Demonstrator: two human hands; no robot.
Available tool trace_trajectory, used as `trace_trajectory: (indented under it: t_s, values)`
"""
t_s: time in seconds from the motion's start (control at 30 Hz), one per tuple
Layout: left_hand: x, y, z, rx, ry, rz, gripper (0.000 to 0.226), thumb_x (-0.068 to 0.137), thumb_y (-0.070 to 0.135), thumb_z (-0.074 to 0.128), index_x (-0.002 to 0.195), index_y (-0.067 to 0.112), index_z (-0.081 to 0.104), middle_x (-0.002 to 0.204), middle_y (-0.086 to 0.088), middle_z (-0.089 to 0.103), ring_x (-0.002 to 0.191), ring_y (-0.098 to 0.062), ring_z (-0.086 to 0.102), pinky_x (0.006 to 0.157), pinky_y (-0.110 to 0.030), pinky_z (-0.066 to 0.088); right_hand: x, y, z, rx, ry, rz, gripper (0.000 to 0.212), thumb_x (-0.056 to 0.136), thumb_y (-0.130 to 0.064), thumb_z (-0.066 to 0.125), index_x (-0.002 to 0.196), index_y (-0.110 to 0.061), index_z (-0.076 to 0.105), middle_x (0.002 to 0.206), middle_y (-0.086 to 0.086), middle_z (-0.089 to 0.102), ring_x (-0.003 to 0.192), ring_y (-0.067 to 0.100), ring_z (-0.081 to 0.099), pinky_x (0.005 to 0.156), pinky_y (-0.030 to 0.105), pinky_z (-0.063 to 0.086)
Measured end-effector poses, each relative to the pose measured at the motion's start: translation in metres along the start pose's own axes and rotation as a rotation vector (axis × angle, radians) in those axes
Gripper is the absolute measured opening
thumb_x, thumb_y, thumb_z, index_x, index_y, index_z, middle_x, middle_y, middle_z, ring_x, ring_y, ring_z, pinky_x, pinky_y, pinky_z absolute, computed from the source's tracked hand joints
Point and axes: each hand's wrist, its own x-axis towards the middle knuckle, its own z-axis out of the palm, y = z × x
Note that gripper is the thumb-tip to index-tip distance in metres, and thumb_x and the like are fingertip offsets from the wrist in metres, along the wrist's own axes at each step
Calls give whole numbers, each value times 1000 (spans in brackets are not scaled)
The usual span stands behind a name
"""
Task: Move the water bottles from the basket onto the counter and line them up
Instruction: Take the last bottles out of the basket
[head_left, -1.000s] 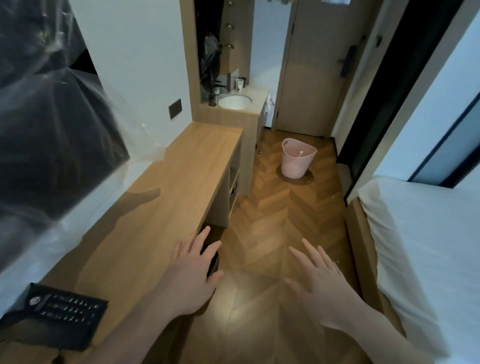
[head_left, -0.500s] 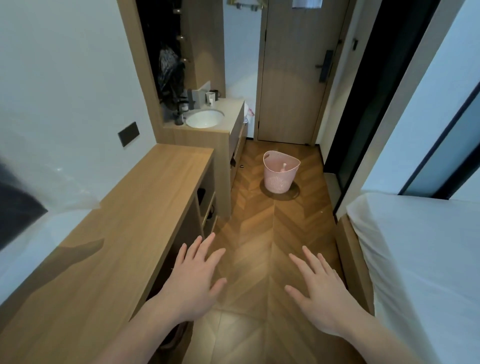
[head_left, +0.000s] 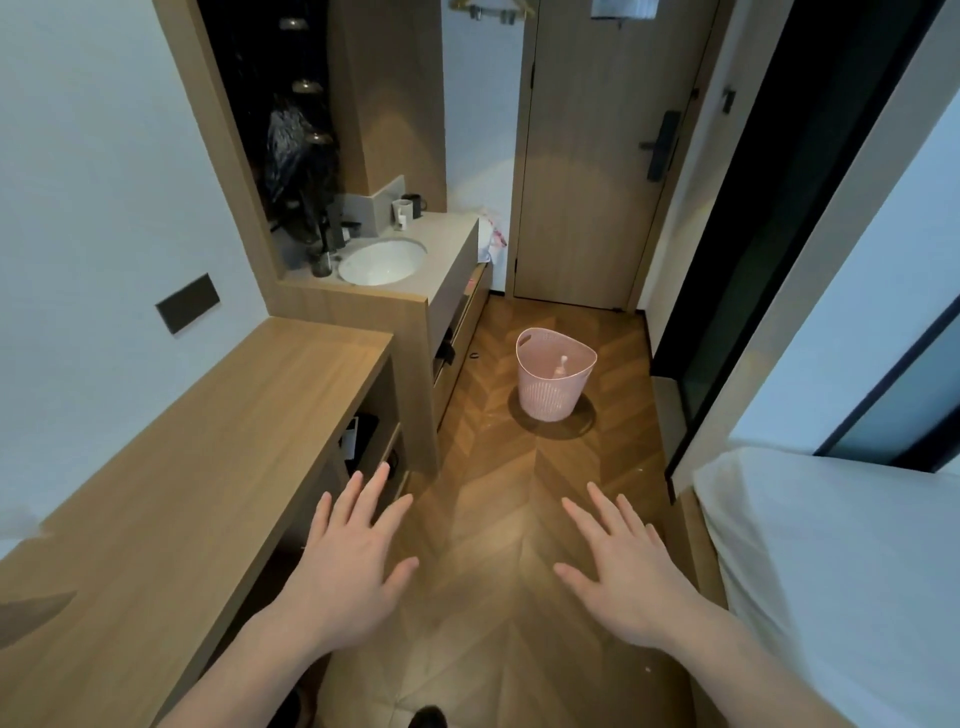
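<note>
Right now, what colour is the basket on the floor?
Pale pink, with slotted sides: the basket, seen in the head view.

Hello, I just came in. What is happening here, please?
A person stands in a narrow room with both hands out in front, the left hand and the right hand, fingers spread and holding nothing. Ahead on the wooden floor stands a pink basket with one bottle top showing inside. The wooden counter on the left has no bottles on it yet, so the moving has not begun.
</note>
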Motion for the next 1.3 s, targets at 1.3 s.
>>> trace_trajectory:
  t_s: [1.3]
  values:
    - [754,208,-60,-18,-89,48,74,101,59,43,164,40,8,170,3,-23,155,-26,-26,127,-56,-8,626,341,-269,40,-104,85,81,103,-70,39,167,-44,-4,174,-11,-25,161,25,-22,130,55,-3]
